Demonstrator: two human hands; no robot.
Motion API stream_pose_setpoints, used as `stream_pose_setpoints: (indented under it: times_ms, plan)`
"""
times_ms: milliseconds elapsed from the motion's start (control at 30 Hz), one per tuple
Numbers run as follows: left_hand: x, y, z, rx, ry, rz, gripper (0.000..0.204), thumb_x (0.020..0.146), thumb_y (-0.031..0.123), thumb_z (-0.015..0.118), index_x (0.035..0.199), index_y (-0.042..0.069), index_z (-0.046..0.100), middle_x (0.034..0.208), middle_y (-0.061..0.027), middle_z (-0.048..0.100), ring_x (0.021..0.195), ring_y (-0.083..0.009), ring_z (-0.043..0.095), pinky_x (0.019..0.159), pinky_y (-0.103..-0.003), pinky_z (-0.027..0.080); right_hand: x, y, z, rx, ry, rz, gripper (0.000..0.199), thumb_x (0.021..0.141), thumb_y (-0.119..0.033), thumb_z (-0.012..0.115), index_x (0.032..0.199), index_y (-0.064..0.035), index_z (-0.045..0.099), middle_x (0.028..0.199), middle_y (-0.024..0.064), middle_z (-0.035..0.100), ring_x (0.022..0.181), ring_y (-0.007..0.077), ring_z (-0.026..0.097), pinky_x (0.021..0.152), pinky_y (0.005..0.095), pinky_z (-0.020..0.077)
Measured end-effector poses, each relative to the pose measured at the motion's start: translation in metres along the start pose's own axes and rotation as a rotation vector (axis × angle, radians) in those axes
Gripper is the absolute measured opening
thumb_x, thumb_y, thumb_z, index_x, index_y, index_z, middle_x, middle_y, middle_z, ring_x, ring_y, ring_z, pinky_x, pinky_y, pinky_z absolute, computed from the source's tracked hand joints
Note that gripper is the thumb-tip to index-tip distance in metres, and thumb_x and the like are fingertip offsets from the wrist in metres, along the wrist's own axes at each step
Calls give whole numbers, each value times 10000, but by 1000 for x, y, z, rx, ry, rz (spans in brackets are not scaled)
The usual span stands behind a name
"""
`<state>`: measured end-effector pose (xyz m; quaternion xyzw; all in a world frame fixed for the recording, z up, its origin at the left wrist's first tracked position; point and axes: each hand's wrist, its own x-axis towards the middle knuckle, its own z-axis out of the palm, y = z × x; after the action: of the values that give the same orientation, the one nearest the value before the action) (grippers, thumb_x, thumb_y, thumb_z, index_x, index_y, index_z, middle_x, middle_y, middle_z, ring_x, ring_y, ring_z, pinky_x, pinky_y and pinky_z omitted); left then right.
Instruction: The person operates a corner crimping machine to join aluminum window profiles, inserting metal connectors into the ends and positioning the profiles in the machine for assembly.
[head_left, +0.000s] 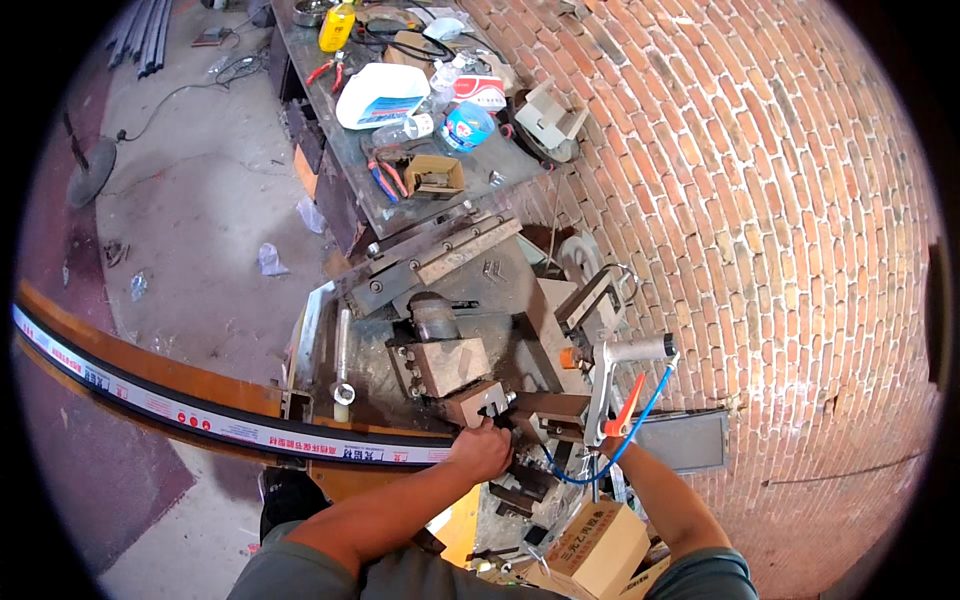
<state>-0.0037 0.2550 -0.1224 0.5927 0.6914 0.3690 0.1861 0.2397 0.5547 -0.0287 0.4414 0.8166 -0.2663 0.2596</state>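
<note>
My left hand (481,450) grips the end of a long dark profile strip (200,415) with a white-and-red printed band, right where it meets the steel punching machine (455,365). My right hand (604,440) is mostly hidden behind the machine's lever; it seems to hold the grey lever handle (605,385) with the orange trigger (627,405). A blue air hose (640,420) loops under it. The strip runs left out of the machine across the view.
A brick wall (760,200) stands at the right. Behind the machine a cluttered workbench (400,130) carries a white container, bottles, pliers and a small cardboard box. A cardboard box (598,548) sits near my right elbow. Litter lies on the concrete floor (200,220) at left.
</note>
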Motion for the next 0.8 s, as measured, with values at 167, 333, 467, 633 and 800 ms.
stream_pose_setpoints:
  times_ms: [167, 333, 467, 633, 800]
  plan:
    - [0, 3, -2, 18, -110, -89, 394, 909, 399, 646, 884, 6, 638, 838, -167, 680, 954, -352, 664, 760, -482, 559, 0, 10, 4, 48, 26, -38, 222, 959, -219, 641, 1116, -63, 621, 956, 90, 668, 904, 225, 642, 804, 378, 522]
    - [3, 0, -10, 100, -69, -53, 426, 941, 449, 607, 947, 24, 632, 896, -166, 701, 1037, -334, 650, 894, -465, 468, 5, -20, -4, 81, 11, -32, 244, 979, -234, 621, 1148, -58, 625, 969, 96, 678, 913, 220, 645, 818, 372, 524]
    - [8, 11, -17, 126, -147, -34, 391, 973, 425, 563, 961, 40, 634, 921, -144, 710, 1021, -305, 637, 941, -431, 447, -7, -14, 4, 127, -28, 3, 263, 996, -246, 605, 1173, -53, 628, 980, 100, 686, 921, 216, 648, 830, 367, 526]
    - [8, 10, -18, 145, -104, -6, 359, 955, 414, 584, 923, 60, 630, 887, -121, 699, 980, -284, 629, 954, -415, 446, -6, -14, 12, 165, -66, 16, 289, 1016, -261, 585, 1205, -47, 633, 993, 106, 696, 930, 211, 650, 844, 361, 529]
    - [7, 10, -17, 150, -54, -31, 308, 936, 377, 624, 875, 76, 599, 837, -120, 678, 933, -279, 631, 923, -410, 435, 0, -10, 15, 207, -91, -13, 317, 1037, -276, 565, 1237, -41, 637, 1007, 111, 706, 939, 206, 653, 858, 355, 531]
